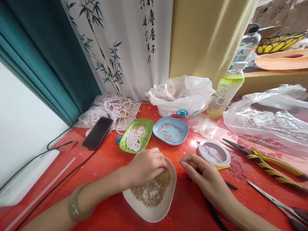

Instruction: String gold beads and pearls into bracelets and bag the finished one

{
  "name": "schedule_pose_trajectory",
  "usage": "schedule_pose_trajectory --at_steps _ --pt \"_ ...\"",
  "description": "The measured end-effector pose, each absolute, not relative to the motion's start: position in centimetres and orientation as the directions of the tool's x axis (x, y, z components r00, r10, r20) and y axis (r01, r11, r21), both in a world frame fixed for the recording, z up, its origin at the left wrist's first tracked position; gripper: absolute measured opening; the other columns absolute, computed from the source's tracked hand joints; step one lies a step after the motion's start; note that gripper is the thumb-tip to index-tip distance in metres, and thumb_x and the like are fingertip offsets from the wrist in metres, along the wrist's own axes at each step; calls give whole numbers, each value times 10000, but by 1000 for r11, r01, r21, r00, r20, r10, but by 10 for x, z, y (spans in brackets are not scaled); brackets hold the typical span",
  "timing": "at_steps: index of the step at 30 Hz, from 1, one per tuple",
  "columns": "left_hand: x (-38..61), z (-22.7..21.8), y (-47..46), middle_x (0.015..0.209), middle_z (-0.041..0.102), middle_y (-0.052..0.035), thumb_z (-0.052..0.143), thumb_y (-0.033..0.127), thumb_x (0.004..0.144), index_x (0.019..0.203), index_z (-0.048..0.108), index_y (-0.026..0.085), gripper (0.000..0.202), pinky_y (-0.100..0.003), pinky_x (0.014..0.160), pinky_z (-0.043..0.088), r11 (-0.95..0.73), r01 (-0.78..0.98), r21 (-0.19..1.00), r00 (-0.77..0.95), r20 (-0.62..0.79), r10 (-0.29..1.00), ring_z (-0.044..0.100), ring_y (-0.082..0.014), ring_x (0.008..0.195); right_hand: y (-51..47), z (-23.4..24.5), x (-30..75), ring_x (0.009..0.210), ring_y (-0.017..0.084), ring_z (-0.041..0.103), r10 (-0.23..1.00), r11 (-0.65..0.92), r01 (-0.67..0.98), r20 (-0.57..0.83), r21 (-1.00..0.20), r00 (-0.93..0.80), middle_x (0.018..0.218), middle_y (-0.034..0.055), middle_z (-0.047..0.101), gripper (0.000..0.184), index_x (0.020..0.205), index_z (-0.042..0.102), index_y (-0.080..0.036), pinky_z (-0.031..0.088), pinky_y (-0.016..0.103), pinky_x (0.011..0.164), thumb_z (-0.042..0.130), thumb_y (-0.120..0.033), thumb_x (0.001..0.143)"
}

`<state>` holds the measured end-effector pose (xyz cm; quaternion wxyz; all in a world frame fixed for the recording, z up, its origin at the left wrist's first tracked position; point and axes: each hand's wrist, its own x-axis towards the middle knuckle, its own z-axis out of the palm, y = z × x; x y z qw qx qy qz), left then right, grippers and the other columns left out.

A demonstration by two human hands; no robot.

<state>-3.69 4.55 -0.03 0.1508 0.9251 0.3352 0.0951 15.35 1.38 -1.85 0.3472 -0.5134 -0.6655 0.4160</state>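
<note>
My left hand (150, 165), a pale bangle (80, 202) on its wrist, hovers over the white dish (154, 215). Its fingertips are pinched together and point down at the gold beads (151, 192); anything between them is hidden. To the right of the dish, my right hand (202, 171) has thumb and forefinger pressed together on a thin, faint strand. Beneath that hand lies a dark-handled tool (231, 185), mostly covered. Beyond the dish, a green dish (148, 128) holds white beads (134, 138), and a blue dish (185, 130) holds small metal pins (168, 133).
A white spool (214, 153), yellow-black pliers (269, 163) and scissors (276, 202) lie at right. Plastic bags (183, 96) and a bottle (226, 93) stand behind. Bead strings (120, 109), a phone (98, 133) and a black cable (64, 175) are at left.
</note>
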Motion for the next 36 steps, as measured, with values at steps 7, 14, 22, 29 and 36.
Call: schedule_pose_trajectory --at_steps 7,14,22,29,36 --pt "-35 3 43 752 625 -25 484 194 823 794 649 161 171 -270 634 404 -764 605 226 775 50 629 490 -155 729 12 -18 152 466 98 317 970 134 383 42 -914 -240 512 -64 309 217 679 471 -196 285 205 445 388 -339 818" --pt "-36 -3 41 732 608 -18 458 234 840 806 638 179 191 -267 611 390 -789 599 135 787 84 612 469 -155 727 11 -21 151 459 90 314 964 169 406 64 -898 -260 497 -68 311 201 691 487 -187 281 200 427 389 -297 828" --pt "-32 -3 37 689 571 -36 440 214 836 774 621 159 199 -274 615 394 -791 606 80 787 82 611 467 -164 727 11 -20 152 456 91 319 963 166 414 56 -895 -265 491 -69 326 198 696 493 -186 278 200 430 388 -291 828" --pt "-32 1 38 695 603 -26 485 193 794 746 634 176 157 -284 650 391 -714 642 280 730 61 680 491 -164 733 10 -18 151 453 93 329 961 176 423 60 -889 -271 485 -70 334 194 694 490 -189 286 203 433 390 -289 826" --pt "-37 5 41 735 607 -15 542 215 725 730 623 170 93 -279 657 414 -434 672 600 547 -8 837 533 -146 714 9 -19 152 451 95 340 962 164 426 49 -890 -268 478 -73 347 191 703 494 -191 289 203 445 392 -293 829"
